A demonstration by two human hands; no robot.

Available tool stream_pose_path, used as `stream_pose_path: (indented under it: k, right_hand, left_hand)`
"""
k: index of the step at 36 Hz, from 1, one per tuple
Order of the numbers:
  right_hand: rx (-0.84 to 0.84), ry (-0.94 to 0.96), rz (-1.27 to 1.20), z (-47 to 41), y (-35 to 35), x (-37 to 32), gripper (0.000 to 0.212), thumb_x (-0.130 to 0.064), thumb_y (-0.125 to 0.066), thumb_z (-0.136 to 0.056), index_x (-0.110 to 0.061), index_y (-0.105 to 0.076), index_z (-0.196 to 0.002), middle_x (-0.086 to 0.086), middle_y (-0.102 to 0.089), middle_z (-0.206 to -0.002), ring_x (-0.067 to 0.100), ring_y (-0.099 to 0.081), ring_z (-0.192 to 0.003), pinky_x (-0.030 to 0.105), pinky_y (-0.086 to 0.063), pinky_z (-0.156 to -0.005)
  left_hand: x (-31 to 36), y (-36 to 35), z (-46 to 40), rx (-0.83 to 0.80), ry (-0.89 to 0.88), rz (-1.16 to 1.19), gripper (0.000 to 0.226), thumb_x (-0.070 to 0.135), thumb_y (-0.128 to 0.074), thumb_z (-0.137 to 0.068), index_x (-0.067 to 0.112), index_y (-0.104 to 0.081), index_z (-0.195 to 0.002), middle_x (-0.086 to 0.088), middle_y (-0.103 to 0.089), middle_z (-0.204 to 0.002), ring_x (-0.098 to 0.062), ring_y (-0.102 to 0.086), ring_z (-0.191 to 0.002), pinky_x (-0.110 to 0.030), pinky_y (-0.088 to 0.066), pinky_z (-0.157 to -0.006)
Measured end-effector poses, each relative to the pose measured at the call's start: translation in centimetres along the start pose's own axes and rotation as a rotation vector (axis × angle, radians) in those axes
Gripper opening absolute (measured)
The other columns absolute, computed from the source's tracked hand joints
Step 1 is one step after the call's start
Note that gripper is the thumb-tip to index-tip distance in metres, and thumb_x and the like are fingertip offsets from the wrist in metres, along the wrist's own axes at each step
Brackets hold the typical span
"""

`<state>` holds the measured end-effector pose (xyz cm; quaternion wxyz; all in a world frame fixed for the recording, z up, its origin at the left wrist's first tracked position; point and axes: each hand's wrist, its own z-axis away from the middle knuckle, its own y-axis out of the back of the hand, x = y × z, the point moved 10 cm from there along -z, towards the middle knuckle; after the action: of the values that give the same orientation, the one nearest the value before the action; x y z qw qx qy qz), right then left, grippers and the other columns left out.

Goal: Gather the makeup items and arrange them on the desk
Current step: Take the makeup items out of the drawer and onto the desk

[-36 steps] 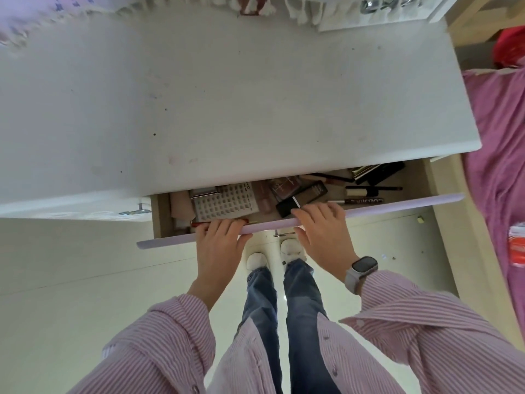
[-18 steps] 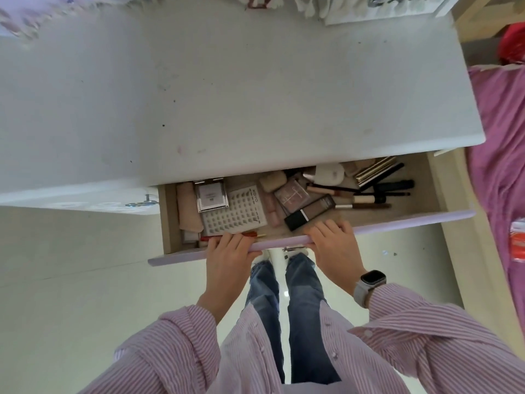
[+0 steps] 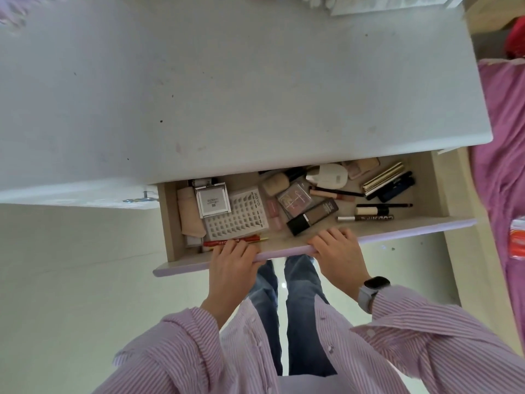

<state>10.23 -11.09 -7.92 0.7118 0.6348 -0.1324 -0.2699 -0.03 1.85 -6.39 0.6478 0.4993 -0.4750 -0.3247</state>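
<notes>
Closest in, a pink-striped shirt [image 3: 227, 351] and blue jeans [image 3: 301, 314] fill the lower part of the view, with a dark watch [image 3: 375, 283] on the right wrist. Both hands hook over the lilac front [image 3: 412, 230] of an open drawer [image 3: 426, 189]: the left hand [image 3: 231, 264] curls its fingers over the top edge toward the drawer's left half, and the right hand [image 3: 339, 251] grips the same edge just to the right of it, fingertips reaching inside. The makeup items all lie in the drawer, under the lip of the desk [image 3: 227, 81]. Right by the left fingertips a red pencil [image 3: 235, 240] lies along the front wall. Behind it sits a white lash card [image 3: 238, 216] with rows of small dark lashes, a square silver compact [image 3: 213, 201] overlapping its left corner, and a beige pouch [image 3: 189, 213] beside that. Near the right fingertips a dark-capped foundation bottle [image 3: 314, 216] lies tilted, touching a pink eyeshadow palette [image 3: 294, 198]. Further right lie a patterned pencil [image 3: 366, 218], a slim black liner [image 3: 389, 205] and a gold tube [image 3: 383, 177] next to dark ones. At the drawer's back, partly under the desk edge, rests a white rounded case [image 3: 331, 175]. Beyond, the pale desk top stretches away, marked with a few small dark specks. A purple bedspread [image 3: 505, 137] shows at the right edge.
</notes>
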Motion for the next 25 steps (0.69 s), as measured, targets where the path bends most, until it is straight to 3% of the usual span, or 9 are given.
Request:
stream_pose_path:
  k: [2,7,9,11,13,16,20,22,25]
  right_hand:
    - [0.007,0.008,-0.011,0.0,0.1,0.1,0.005,-0.022,-0.059,-0.078,-0.019,-0.063,-0.077,-0.002,-0.062,-0.076,0.021,-0.056,-0.07,0.031,-0.033,-0.07]
    - [-0.069,-0.001,-0.032,-0.4,0.2,0.1,0.027,-0.032,-0.041,-0.082,-0.019,-0.063,-0.075,-0.003,-0.061,-0.074,0.021,-0.056,-0.069,0.03,-0.028,-0.067]
    - [-0.116,0.01,-0.068,-0.5,0.2,0.2,0.029,-0.038,-0.041,-0.082,-0.019,-0.062,-0.074,-0.003,-0.06,-0.073,0.02,-0.056,-0.067,0.03,-0.036,-0.064]
    - [-0.175,0.017,-0.139,-1.0,0.5,0.2,0.036,-0.047,-0.04,-0.083,-0.02,-0.063,-0.076,-0.005,-0.06,-0.073,0.016,-0.055,-0.067,0.029,-0.041,-0.062]
    - [-0.237,-0.016,-0.272,-1.6,0.7,0.5,0.041,-0.046,-0.036,-0.09,-0.019,-0.066,-0.089,-0.003,-0.063,-0.083,0.016,-0.057,-0.077,0.029,-0.042,-0.068]
    - [-0.264,-0.117,-0.344,-3.5,0.4,2.4,0.032,-0.035,-0.041,-0.095,-0.019,-0.059,-0.116,-0.002,-0.061,-0.111,0.015,-0.054,-0.101,0.027,-0.042,-0.084]
    - [-0.419,-0.262,-0.175,-5.7,-2.1,5.3,0.047,-0.019,-0.05,-0.089,-0.022,-0.042,-0.134,0.003,-0.044,-0.138,0.024,-0.038,-0.126,0.04,-0.036,-0.099]
    - [-0.534,-0.281,-0.085,-6.0,-3.8,5.9,0.054,-0.019,-0.051,-0.086,-0.023,-0.036,-0.137,0.004,-0.037,-0.142,0.026,-0.028,-0.13,0.046,-0.033,-0.101]
    - [-0.568,-0.219,0.083,-6.5,-4.9,5.7,0.048,-0.018,-0.048,-0.086,-0.021,-0.037,-0.133,0.007,-0.039,-0.138,0.028,-0.031,-0.126,0.045,-0.034,-0.098]
  left_hand:
    - [-0.1,-0.4,0.1,-0.031,0.004,0.012,0.023,0.03,-0.079,-0.069,0.015,-0.062,-0.073,0.001,-0.064,-0.073,-0.02,-0.058,-0.066,-0.032,-0.046,-0.06]
    - [-0.3,-0.9,-0.4,-0.091,-0.008,0.049,0.024,0.032,-0.08,-0.068,0.018,-0.062,-0.073,0.002,-0.062,-0.072,-0.019,-0.056,-0.066,-0.03,-0.046,-0.058]
    - [-0.4,-1.2,-0.4,-0.132,-0.011,0.057,0.022,0.041,-0.07,-0.076,0.019,-0.063,-0.075,0.004,-0.063,-0.074,-0.018,-0.057,-0.069,-0.03,-0.048,-0.059]
    - [-0.5,-1.5,-0.6,-0.187,-0.002,0.06,0.037,0.056,-0.049,-0.081,0.023,-0.065,-0.079,0.006,-0.065,-0.078,-0.016,-0.058,-0.072,-0.029,-0.048,-0.063]
    - [-0.4,-1.7,-1.1,-0.238,0.015,0.117,0.048,0.061,-0.037,-0.083,0.023,-0.067,-0.086,0.007,-0.067,-0.085,-0.016,-0.06,-0.078,-0.032,-0.047,-0.072]
    - [-0.4,-1.8,-2.5,-0.262,0.077,0.212,0.049,0.052,-0.03,-0.087,0.02,-0.064,-0.101,0.002,-0.065,-0.101,-0.019,-0.057,-0.094,-0.038,-0.04,-0.087]
    - [-0.6,-2.0,-5.2,-0.178,0.115,0.215,0.025,0.018,-0.054,-0.086,0.013,-0.064,-0.108,-0.006,-0.064,-0.107,-0.026,-0.056,-0.101,-0.043,-0.044,-0.088]
    - [-0.8,-2.9,-6.3,-0.211,0.119,0.209,0.029,0.012,-0.055,-0.086,0.013,-0.062,-0.113,-0.007,-0.062,-0.113,-0.028,-0.054,-0.108,-0.046,-0.044,-0.092]
    - [-0.8,-4.7,-7.3,-0.307,0.092,0.164,0.034,0.012,-0.052,-0.089,0.016,-0.057,-0.122,-0.005,-0.056,-0.124,-0.027,-0.045,-0.118,-0.044,-0.039,-0.098]
